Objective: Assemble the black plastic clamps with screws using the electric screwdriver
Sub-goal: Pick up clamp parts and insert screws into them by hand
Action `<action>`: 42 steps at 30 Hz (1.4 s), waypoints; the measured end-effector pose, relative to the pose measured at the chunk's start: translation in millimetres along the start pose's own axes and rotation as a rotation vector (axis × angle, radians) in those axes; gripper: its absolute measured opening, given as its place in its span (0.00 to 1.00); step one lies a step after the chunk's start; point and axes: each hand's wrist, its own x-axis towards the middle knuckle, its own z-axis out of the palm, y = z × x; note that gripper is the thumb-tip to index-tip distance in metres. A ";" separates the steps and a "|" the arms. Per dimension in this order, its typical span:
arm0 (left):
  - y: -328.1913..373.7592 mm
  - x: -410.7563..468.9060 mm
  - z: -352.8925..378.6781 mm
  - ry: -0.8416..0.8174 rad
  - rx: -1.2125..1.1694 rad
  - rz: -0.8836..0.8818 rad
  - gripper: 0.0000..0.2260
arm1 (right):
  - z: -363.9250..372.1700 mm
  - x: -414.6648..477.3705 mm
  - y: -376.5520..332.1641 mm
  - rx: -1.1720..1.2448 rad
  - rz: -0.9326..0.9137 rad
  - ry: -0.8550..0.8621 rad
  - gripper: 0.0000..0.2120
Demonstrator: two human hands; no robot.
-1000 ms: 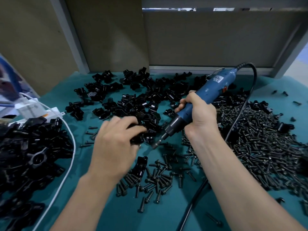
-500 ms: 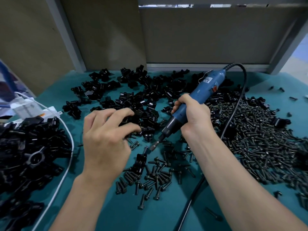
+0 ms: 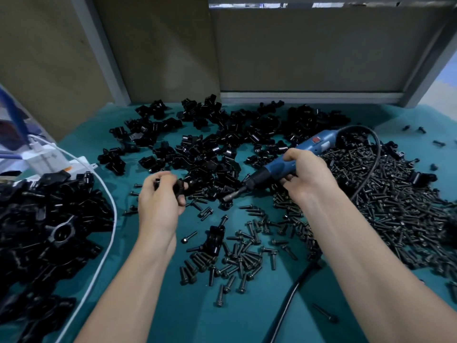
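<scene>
My left hand point(image 3: 158, 199) holds a black plastic clamp part point(image 3: 178, 189) in curled fingers, lifted just above the teal table at centre left. My right hand point(image 3: 306, 177) grips the blue electric screwdriver point(image 3: 284, 164), which lies nearly level with its metal bit point(image 3: 231, 196) pointing left toward the clamp part, a short gap between them. A heap of loose black clamp halves point(image 3: 212, 144) covers the middle of the table behind both hands. Small black screws point(image 3: 237, 258) lie scattered in front of the hands.
A big pile of black screws point(image 3: 395, 206) fills the right side. Assembled black clamps point(image 3: 49, 224) are heaped at the left beside a white cable point(image 3: 108, 231). The screwdriver's black cord point(image 3: 291, 293) runs toward me. One clamp point(image 3: 214, 238) lies among the near screws. Grey panels close off the back.
My left hand has picked a clamp part out of the heap and drawn it back left. My right hand has tipped the screwdriver flatter, its bit now pointing at the part.
</scene>
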 end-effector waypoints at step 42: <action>-2.1 -7.8 6.8 -0.274 0.205 0.101 0.15 | -10.9 -27.8 8.6 -1.521 -0.563 -0.564 0.11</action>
